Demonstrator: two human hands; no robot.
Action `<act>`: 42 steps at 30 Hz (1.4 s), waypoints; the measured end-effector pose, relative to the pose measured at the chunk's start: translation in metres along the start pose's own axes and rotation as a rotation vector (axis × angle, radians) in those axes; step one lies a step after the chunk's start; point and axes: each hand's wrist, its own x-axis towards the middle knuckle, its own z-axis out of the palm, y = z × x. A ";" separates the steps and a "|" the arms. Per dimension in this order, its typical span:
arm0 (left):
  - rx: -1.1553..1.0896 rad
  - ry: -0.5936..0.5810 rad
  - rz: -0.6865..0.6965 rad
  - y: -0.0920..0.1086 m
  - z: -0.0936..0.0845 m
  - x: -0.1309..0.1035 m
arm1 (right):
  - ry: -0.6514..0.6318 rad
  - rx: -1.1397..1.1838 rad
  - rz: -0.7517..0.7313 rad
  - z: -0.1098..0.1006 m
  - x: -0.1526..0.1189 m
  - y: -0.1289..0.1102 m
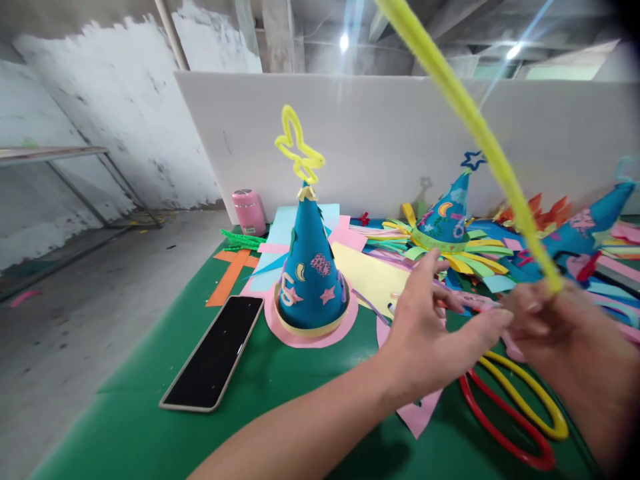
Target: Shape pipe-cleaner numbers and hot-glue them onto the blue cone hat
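Beside the phone point(215, 357) a blue paper hat point(310, 257) is stood; the left hand point(425, 333) is held open, apparently empty; above the table point(125, 413), the yellow pipe cleaner point(515, 197) is pinched low by the right hand point(565, 320), and could be kinked by overtight pinching

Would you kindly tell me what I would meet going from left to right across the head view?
Side table, phone, front hat, left hand, right hand.
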 end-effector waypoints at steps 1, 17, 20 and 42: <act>-0.069 -0.013 -0.025 0.008 -0.009 -0.013 | -0.049 0.172 0.015 0.013 -0.012 -0.003; 0.002 -0.047 -0.547 -0.018 -0.089 -0.089 | -0.164 0.259 0.033 0.059 -0.018 0.010; -0.129 0.063 -0.560 -0.025 -0.083 -0.075 | 0.173 0.019 -0.169 0.064 -0.017 -0.002; -0.065 -0.012 -0.224 0.016 -0.068 -0.043 | -0.926 0.360 -0.468 0.181 -0.096 -0.044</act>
